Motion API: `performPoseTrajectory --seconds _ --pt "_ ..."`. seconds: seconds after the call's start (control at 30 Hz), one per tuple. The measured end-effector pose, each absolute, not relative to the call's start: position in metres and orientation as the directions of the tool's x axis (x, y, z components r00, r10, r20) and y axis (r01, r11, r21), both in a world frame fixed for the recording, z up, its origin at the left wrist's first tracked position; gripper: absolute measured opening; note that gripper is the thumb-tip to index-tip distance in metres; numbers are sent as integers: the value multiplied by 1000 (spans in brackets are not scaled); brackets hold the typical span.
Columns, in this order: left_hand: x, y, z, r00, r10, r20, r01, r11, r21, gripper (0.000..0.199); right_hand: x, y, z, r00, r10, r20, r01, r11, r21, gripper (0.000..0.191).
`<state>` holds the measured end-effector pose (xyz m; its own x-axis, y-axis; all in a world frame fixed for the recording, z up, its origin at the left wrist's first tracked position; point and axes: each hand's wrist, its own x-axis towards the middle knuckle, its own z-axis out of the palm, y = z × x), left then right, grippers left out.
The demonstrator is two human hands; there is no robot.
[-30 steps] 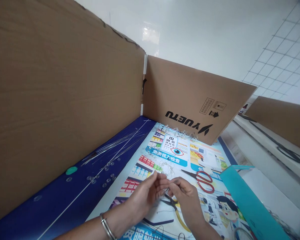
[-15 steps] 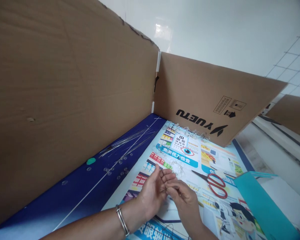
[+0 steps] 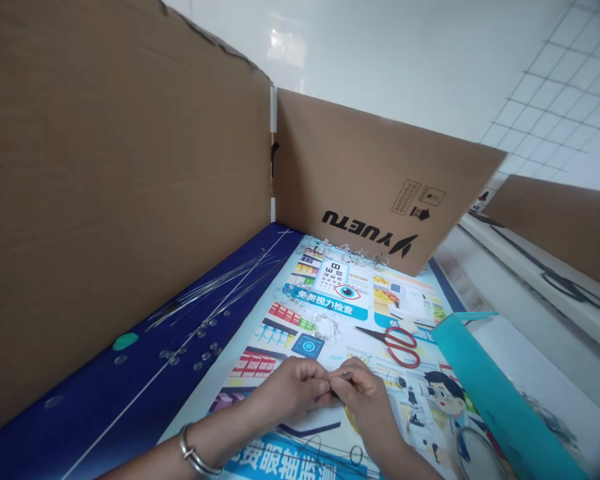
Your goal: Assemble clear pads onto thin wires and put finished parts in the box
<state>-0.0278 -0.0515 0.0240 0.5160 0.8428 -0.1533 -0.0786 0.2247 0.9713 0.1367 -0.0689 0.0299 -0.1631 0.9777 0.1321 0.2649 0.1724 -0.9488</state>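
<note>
My left hand (image 3: 300, 385), with a silver bangle (image 3: 195, 453) at its wrist, is closed, thumb against the fingers. Its fingertips meet those of my right hand (image 3: 363, 393), which is pinched too. Something small and dark shows between the fingertips, too small to name. Under my hands lies a printed poster (image 3: 260, 333). Thin dark wires (image 3: 325, 450) lie near my wrists. Beyond my hands is a loop of clear beads (image 3: 325, 328), and scissors with red handles (image 3: 403, 347) lie to the right.
Cardboard panels (image 3: 115, 167) stand at the left and back. Clear beads (image 3: 170, 357), thin strands (image 3: 205, 287) and a green piece (image 3: 125, 341) lie on the blue surface. More beads (image 3: 355, 253) line the back panel. A teal box (image 3: 505, 393) sits at the right.
My left hand has gone from an open palm to closed fingers, meeting my right fingertips. The view has shifted, so the surroundings appear further left and more of the teal box shows.
</note>
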Motion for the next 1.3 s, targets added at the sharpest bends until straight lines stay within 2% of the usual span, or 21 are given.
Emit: performPoseTrajectory --seconds 0.13,0.3,0.6,0.8,0.93,1.1,1.2,1.27,1.3 --pt "-26 -54 21 509 842 -175 -12 211 977 21 143 -73 27 -169 981 96 284 141 -948 10" --pt "-26 -54 22 543 812 -214 -10 261 965 20 152 -72 26 -118 993 24 268 55 -962 7" --pt "-23 -55 18 646 734 -212 -63 327 943 23 155 -71 31 -141 990 32 261 68 -963 10" --pt "-20 -51 14 657 744 -125 -36 195 980 27 156 -73 31 -136 991 -3 203 25 -979 8" --pt "-18 -54 14 652 738 -175 -31 256 966 27 158 -75 26 -145 988 46 184 73 -980 6" --pt "-14 -62 17 664 710 -235 -61 365 929 28 160 -79 27 -205 974 99 269 154 -951 6" --pt "-13 -62 12 662 704 -257 -44 378 925 29 167 -77 35 -330 941 75 347 195 -917 4" --pt "-13 -60 10 653 710 -263 -41 380 924 31 180 -69 44 -469 883 28 476 280 -833 11" --pt "-14 -59 9 641 724 -254 -48 369 928 31 189 -63 48 -522 853 -11 571 341 -747 15"
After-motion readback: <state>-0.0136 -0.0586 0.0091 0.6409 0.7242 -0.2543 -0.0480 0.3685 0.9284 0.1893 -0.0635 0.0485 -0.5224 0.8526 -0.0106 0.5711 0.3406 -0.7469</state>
